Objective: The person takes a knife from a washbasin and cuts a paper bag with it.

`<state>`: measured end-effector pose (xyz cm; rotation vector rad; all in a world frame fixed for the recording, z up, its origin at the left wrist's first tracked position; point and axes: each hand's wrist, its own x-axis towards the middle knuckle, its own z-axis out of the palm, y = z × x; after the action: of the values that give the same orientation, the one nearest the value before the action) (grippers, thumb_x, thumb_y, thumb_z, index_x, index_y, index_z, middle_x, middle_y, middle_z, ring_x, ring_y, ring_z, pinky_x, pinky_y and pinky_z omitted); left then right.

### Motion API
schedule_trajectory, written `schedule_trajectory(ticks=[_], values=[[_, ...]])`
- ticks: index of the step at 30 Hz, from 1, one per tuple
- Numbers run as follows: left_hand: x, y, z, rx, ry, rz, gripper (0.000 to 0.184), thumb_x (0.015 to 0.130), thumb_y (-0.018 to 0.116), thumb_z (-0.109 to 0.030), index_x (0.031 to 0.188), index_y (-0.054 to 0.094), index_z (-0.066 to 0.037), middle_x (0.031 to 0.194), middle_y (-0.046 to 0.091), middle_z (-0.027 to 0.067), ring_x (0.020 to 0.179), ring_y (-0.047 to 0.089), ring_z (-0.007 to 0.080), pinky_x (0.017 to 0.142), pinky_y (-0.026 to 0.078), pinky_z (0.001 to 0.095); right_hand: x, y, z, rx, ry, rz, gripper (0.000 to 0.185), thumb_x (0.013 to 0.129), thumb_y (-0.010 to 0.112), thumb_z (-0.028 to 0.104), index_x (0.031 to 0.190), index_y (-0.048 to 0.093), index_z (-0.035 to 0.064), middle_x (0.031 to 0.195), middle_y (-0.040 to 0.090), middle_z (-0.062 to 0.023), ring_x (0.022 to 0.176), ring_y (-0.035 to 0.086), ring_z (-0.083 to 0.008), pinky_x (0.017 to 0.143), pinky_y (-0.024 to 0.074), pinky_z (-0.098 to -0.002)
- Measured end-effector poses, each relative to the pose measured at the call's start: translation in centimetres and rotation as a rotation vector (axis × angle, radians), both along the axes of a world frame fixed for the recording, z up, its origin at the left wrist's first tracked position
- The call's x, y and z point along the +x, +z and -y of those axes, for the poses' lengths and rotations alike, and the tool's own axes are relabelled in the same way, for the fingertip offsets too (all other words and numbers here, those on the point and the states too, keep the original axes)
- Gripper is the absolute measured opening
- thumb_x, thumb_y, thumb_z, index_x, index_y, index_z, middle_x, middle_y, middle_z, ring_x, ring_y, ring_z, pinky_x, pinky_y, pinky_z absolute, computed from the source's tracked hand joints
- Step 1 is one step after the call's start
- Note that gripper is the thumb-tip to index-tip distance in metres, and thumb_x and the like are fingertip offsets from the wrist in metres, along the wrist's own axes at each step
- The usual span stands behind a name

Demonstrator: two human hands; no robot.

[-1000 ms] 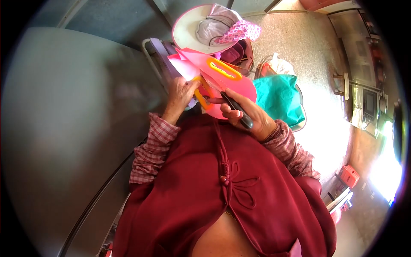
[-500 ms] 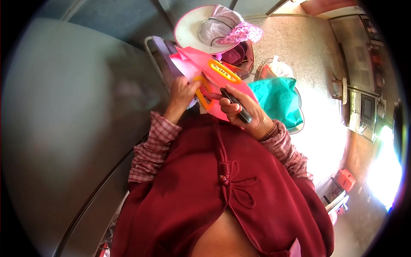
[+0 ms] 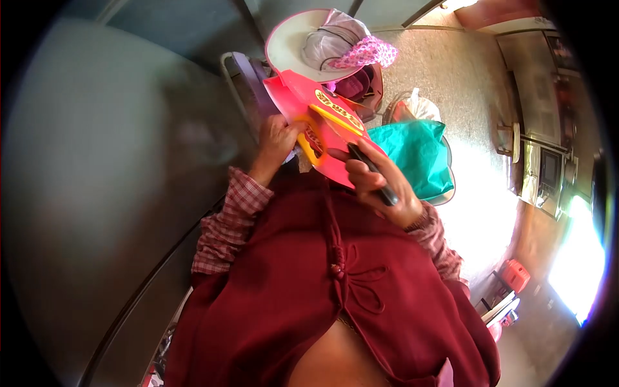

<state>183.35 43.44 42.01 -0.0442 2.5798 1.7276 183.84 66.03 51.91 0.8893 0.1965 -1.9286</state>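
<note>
My left hand [image 3: 282, 138] is closed on the yellow handle of a bright pink carry bag [image 3: 300, 95]. A second yellow-edged handle with dark lettering lies on the bag's other side. In my right hand [image 3: 387, 180] is a knife [image 3: 373, 173], its black handle wrapped by the fingers. Its thin blade points up and left, over the bag near the handles; whether it touches the bag, I cannot tell. Just right of the bag rests a teal green bag [image 3: 416, 155].
A wide-brimmed hat [image 3: 287, 45] with pink patterned cloth sits beyond the pink bag, above a container of purple items [image 3: 354, 84]. A white plastic bag [image 3: 422, 106] stands behind the teal one. A grey panel [image 3: 116, 161] fills the left side; a red crate [image 3: 514, 275] is far right.
My right hand and the knife have moved slightly right and down, toward me. The pink bag has turned a little, showing more of the lettering on its handles. My left hand keeps its hold.
</note>
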Motion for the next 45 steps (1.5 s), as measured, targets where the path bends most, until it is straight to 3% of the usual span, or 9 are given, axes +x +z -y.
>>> schedule_trajectory(ticks=[1, 9, 16, 19, 23, 31, 37, 43, 45], values=[[-0.1, -0.3, 0.3, 0.069, 0.004, 0.177, 0.022, 0.081, 0.062, -0.021, 0.082, 0.068, 0.000, 0.071, 0.066, 0.0181, 0.063, 0.065, 0.0313, 0.057, 0.047, 0.0370, 0.1, 0.3, -0.5, 0.021, 0.015, -0.019, 0.047, 0.103, 0.040, 0.034, 0.130, 0.042, -0.0052, 0.070, 0.045, -0.0010, 0.044, 0.039, -0.0068, 0.033, 0.0345, -0.0175], [-0.3, 0.2, 0.0, 0.038, 0.047, 0.221, 0.028, 0.081, 0.064, -0.025, 0.078, 0.067, 0.003, 0.067, 0.064, 0.0200, 0.060, 0.065, 0.0291, 0.057, 0.048, 0.0370, -0.7, -0.1, -0.2, 0.295, 0.237, -0.091, 0.044, 0.102, 0.043, 0.035, 0.125, 0.047, -0.0023, 0.069, 0.052, -0.0047, 0.042, 0.042, -0.0072, 0.032, 0.0340, -0.0157], [0.2, -0.9, 0.5, 0.077, 0.003, 0.130, 0.031, 0.083, 0.063, -0.026, 0.075, 0.064, 0.004, 0.061, 0.061, 0.0181, 0.054, 0.062, 0.0272, 0.053, 0.045, 0.0375, 0.4, -0.7, -0.5, 0.339, 0.342, -0.170, 0.021, 0.102, 0.044, 0.036, 0.110, 0.051, 0.0178, 0.068, 0.058, -0.0099, 0.039, 0.044, -0.0120, 0.034, 0.0353, -0.0174], [0.4, 0.4, 0.7, 0.104, -0.044, 0.140, 0.028, 0.088, 0.059, -0.020, 0.081, 0.066, 0.006, 0.063, 0.062, 0.0089, 0.055, 0.058, 0.0107, 0.051, 0.044, 0.0271, 0.5, -0.6, 0.2, 0.343, 0.302, -0.259, 0.025, 0.102, 0.043, 0.036, 0.109, 0.051, 0.0141, 0.068, 0.058, -0.0088, 0.040, 0.044, -0.0106, 0.035, 0.0341, -0.0185], [0.5, 0.4, 0.9, 0.171, -0.024, 0.315, 0.025, 0.088, 0.058, -0.018, 0.082, 0.066, 0.005, 0.068, 0.064, 0.0061, 0.058, 0.058, 0.0089, 0.052, 0.044, 0.0253, 0.9, -2.4, 0.8, 0.275, 0.261, -0.368, 0.034, 0.103, 0.042, 0.035, 0.115, 0.053, 0.0057, 0.069, 0.059, -0.0055, 0.050, 0.047, -0.0092, 0.046, 0.0391, -0.0184], [0.7, 1.7, 0.3, 0.434, 0.072, 0.412, 0.027, 0.089, 0.060, -0.023, 0.085, 0.069, 0.002, 0.070, 0.065, 0.0021, 0.060, 0.057, 0.0078, 0.053, 0.043, 0.0244, 1.6, -2.3, 1.2, 0.353, 0.402, -0.437, 0.038, 0.102, 0.043, 0.037, 0.121, 0.052, 0.0049, 0.069, 0.062, -0.0067, 0.050, 0.052, -0.0095, 0.046, 0.0416, -0.0201], [-0.1, 3.0, -0.4, 0.281, 0.082, 0.388, 0.023, 0.092, 0.057, -0.019, 0.086, 0.066, 0.002, 0.068, 0.056, -0.0046, 0.056, 0.042, 0.0019, 0.048, 0.029, 0.0232, 1.8, -2.2, 1.4, 0.342, 0.385, -0.447, 0.038, 0.101, 0.045, 0.038, 0.118, 0.052, 0.0047, 0.067, 0.062, -0.0079, 0.048, 0.053, -0.0106, 0.044, 0.0415, -0.0210], [0.5, -0.1, -0.6, 0.332, 0.116, 0.276, 0.022, 0.093, 0.057, -0.018, 0.088, 0.067, 0.002, 0.068, 0.058, -0.0041, 0.057, 0.045, 0.0017, 0.049, 0.032, 0.0214, 0.8, -3.4, 2.7, 0.301, 0.284, -0.427, 0.031, 0.102, 0.045, 0.033, 0.112, 0.052, 0.0050, 0.068, 0.062, -0.0079, 0.049, 0.054, -0.0121, 0.044, 0.0428, -0.0219], [0.4, 0.6, -0.2, 0.344, 0.104, 0.384, 0.022, 0.091, 0.058, -0.016, 0.091, 0.067, 0.005, 0.075, 0.065, 0.0020, 0.064, 0.055, 0.0070, 0.055, 0.042, 0.0248, 0.7, -4.8, 3.2, 0.213, 0.206, -0.395, 0.033, 0.102, 0.044, 0.034, 0.115, 0.052, 0.0042, 0.068, 0.062, -0.0081, 0.049, 0.054, -0.0128, 0.045, 0.0440, -0.0223]])
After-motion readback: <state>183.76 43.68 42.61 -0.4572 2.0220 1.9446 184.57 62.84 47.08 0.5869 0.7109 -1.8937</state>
